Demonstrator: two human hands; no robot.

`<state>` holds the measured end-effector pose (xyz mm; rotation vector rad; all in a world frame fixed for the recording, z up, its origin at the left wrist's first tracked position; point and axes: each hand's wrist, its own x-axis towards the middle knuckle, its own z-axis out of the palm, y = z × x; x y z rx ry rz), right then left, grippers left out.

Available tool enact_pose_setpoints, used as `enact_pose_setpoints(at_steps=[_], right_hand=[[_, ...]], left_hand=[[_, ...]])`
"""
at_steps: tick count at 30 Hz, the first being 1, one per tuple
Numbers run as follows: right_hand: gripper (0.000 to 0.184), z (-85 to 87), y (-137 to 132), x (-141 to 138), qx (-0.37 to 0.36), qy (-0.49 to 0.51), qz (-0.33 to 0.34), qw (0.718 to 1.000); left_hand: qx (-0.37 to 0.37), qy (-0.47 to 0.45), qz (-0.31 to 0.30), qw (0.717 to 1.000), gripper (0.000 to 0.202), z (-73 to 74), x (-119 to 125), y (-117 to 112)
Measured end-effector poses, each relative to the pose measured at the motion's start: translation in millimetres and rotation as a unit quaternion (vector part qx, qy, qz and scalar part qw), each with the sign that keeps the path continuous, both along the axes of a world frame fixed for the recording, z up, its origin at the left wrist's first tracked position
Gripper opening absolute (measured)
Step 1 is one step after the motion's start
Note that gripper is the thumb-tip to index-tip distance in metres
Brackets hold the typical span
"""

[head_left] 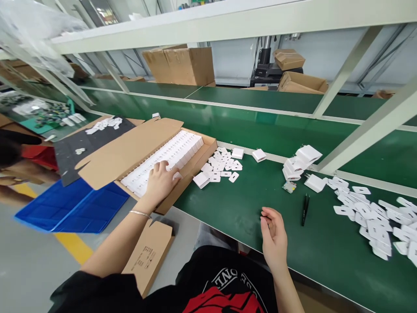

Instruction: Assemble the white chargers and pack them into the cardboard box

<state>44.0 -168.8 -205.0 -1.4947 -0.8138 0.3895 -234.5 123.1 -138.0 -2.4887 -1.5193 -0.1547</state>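
My left hand point(160, 181) reaches into a shallow cardboard box point(208, 150) holding packed rows of white plug adapters point(177, 145). Its fingers bend down over the near row, and a white adapter point(177, 175) shows at the thumb; the hand partly hides the grip. Above the green bench's front edge, my right hand point(274, 232) is loosely curled, thumb and fingers apart, with nothing visible in it. To its right lie black tweezers point(305, 210). Beyond them are a small circuit board point(289, 187) and several stacked white adapters point(301, 161).
Flat white cover plates lie in a small pile point(224, 161) beside the box and a larger pile point(374, 217) at right. A shelf post point(345, 150) rises at the bench's back. A blue bin point(74, 204) and a co-worker's arm point(39, 167) are at left.
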Motion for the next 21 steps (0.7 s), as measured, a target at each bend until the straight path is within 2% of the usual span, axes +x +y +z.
enact_pose_setpoints(at_steps=[2, 4, 7, 9, 12, 15, 18, 21], right_hand=[[0.025, 2.7, -10, 7, -0.018, -0.057, -0.031, 0.998], [0.025, 4.4, -23, 20, -0.060, -0.150, -0.095, 0.982], [0.028, 6.4, -43, 50, -0.140, -0.296, -0.189, 0.926], [0.031, 9.5, -51, 75, -0.179, -0.369, -0.215, 0.886], [0.033, 17.2, -53, 119, -0.235, -0.454, -0.203, 0.835], [0.040, 22.9, -51, 161, -0.328, -0.502, -0.186, 0.778], [0.052, 22.8, -57, 189, -0.407, -0.519, -0.200, 0.725], [0.048, 21.1, -72, 198, -0.421, -0.550, -0.198, 0.694]], left_hand=[[0.014, -0.018, 0.006, 1.000, 0.036, 9.3, 6, -3], [0.048, -0.057, 0.000, 0.997, 0.039, 19.5, 22, -9], [0.073, -0.113, -0.054, 0.989, 0.040, 29.3, 67, -19], [0.033, -0.127, -0.108, 0.985, 0.041, 30.2, 108, -22], [-0.054, -0.130, -0.151, 0.978, 0.056, 24.7, 172, -11], [-0.157, -0.132, -0.139, 0.969, 0.077, 14.1, 224, 11], [-0.207, -0.122, -0.165, 0.957, 0.067, 2.7, 252, 33], [-0.228, -0.133, -0.202, 0.943, 0.049, -5.2, 256, 44]])
